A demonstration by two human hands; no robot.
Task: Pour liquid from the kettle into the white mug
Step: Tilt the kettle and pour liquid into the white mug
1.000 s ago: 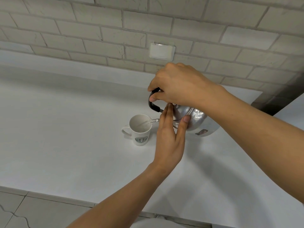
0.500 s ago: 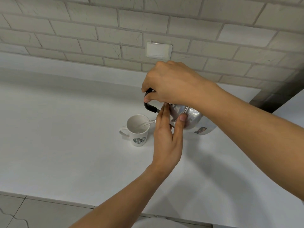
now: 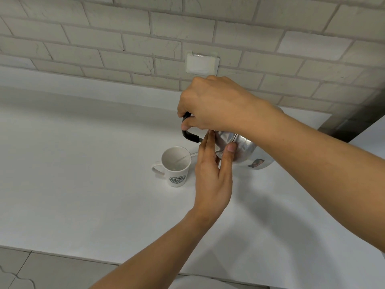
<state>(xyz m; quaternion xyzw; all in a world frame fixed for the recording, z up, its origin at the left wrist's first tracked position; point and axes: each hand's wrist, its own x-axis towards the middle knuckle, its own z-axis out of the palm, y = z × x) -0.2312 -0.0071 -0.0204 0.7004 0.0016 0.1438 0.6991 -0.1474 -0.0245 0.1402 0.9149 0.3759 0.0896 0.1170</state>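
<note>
Against the earlier frames: nothing shifts but the view; kettle (image 3: 239, 151), both hands and white mug (image 3: 176, 166) keep the same arrangement; kettle still tilted, spout (image 3: 193, 154) at the mug rim.

Right hand (image 3: 216, 107) wraps closed around the black handle (image 3: 188, 135), thumb tucked beneath; left hand (image 3: 212, 174) has fingers pressed together and flat against the lid, thumb set apart on the kettle shoulder; it steadies rather than grips.

Position: kettle is held above the bench (image 3: 83, 174), at 3 o'clock of the mug and just beside it; a thin stream crosses the rim into the mug; fill level cannot be read.

Handling, judged: kettle is rigid polished metal, rounded body, smooth and likely slippery; weight depends on contents, unknown; metal may be hot, so the coated handle is the proper hold and the lid contact ought to stay light; lid looks loose-fitting, hence the bracing.

Mug: glazed ceramic, tapered, loop handle at 9 o'clock, green round emblem on the near face; stiff, brittle, light enough for a nudge from the spout to slide it on the smooth matte bench.

Background: pale brick-pattern wall tiles, white wall plate (image 3: 202, 64) at 12 o'clock.
</note>
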